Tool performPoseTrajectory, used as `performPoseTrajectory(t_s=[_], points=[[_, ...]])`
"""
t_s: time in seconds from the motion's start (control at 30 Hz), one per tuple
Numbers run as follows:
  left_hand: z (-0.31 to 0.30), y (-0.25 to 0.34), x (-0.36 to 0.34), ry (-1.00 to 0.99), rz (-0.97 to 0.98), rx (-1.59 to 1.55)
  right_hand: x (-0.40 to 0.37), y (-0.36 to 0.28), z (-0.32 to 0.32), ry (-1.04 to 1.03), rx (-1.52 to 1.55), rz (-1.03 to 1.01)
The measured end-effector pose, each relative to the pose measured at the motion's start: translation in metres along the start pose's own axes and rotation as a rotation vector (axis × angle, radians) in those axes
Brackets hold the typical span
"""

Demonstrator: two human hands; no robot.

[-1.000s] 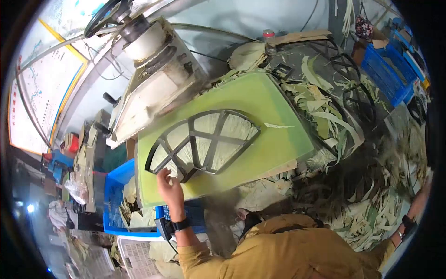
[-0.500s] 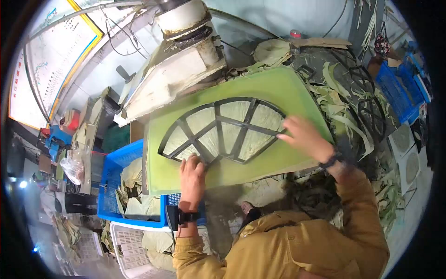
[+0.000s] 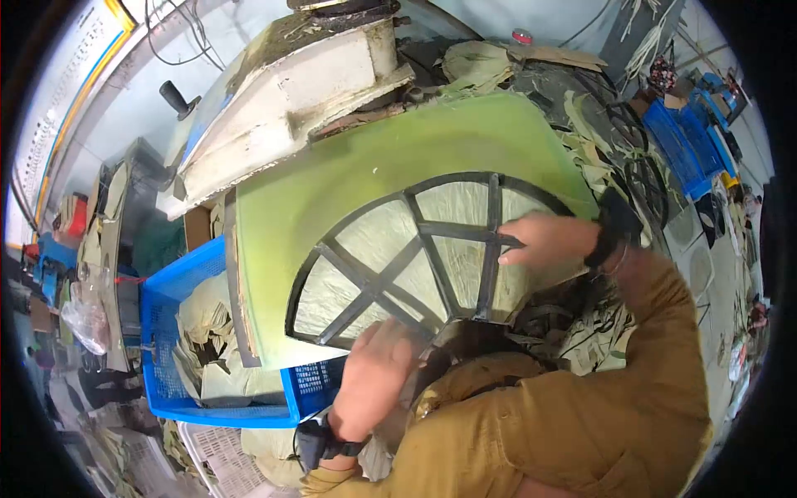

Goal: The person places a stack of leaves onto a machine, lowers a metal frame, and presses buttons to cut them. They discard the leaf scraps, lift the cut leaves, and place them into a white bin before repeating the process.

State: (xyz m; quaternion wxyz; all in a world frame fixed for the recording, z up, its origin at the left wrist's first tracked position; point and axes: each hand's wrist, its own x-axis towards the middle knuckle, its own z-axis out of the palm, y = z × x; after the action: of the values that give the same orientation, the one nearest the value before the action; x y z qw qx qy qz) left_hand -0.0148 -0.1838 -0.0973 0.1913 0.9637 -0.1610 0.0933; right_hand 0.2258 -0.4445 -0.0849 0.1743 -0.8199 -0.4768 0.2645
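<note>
A black fan-shaped frame (image 3: 374, 292) with crossing bars lies over pale green leaf material (image 3: 378, 236), on a green board (image 3: 324, 187). Its lower edge reaches the board's near edge. At that near edge my left hand (image 3: 378, 369) is closed on the frame, with its fingertips partly hidden. My right hand (image 3: 548, 245) grips a bar on the frame's right side between thumb and fingers.
Behind the board stands a white, dirty machine housing (image 3: 282, 100). A blue basket (image 3: 154, 349) with leaf pieces is at the left, above a white basket (image 3: 220, 456). Leaf scraps (image 3: 581, 166) and another blue basket (image 3: 685, 145) lie at the right.
The frame and leaf material have moved toward my body, down to the board's near edge. My right hand has shifted from the frame's right corner onto an inner bar. The camera view has shifted too.
</note>
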Motion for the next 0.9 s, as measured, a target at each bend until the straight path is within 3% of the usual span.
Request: performPoseTrajectory(t_s=[0.07, 0.13, 0.33, 0.4, 0.53, 0.63, 0.67, 0.7, 0.77, 0.8, 0.9], points=[[-0.025, -0.003, 0.004, -0.095, -0.075, -0.214, 0.003, -0.021, -0.028, -0.009, -0.081, -0.036], [-0.046, -0.008, 0.005, -0.144, -0.117, -0.252, -0.007, -0.049, -0.054, 0.042, 0.226, 0.147], [-0.079, 0.007, 0.036, 0.067, -0.061, 0.024, -0.037, -0.034, -0.052, 0.119, 0.372, 0.108], [-0.074, 0.013, 0.057, 0.129, -0.068, 0.095, -0.060, -0.031, -0.058, 0.111, 0.814, 0.323], [-0.031, 0.023, 0.068, 0.517, -0.329, -0.169, -0.097, 0.011, -0.061, 0.280, 1.099, 0.386], [0.017, 0.017, 0.027, 0.795, -0.793, -0.254, -0.107, 0.056, -0.063, 0.424, 1.143, 0.349], [0.026, 0.020, 0.016, 0.841, -0.959, -0.215, -0.107, 0.071, -0.062, 0.514, 1.148, 0.327], [0.032, 0.023, 0.011, 0.834, -0.959, -0.200, -0.101, 0.094, -0.059, 0.556, 1.164, 0.365], [0.050, 0.029, -0.001, 0.893, -1.235, -0.362, -0.094, 0.120, -0.057, 0.585, 1.145, 0.362], [0.079, 0.010, -0.024, 0.932, -1.146, -0.265, -0.090, 0.130, -0.057, 0.620, 1.109, 0.353], [0.082, 0.018, -0.030, 0.867, -1.295, -0.438, -0.089, 0.140, -0.045, 0.600, 1.134, 0.335]])
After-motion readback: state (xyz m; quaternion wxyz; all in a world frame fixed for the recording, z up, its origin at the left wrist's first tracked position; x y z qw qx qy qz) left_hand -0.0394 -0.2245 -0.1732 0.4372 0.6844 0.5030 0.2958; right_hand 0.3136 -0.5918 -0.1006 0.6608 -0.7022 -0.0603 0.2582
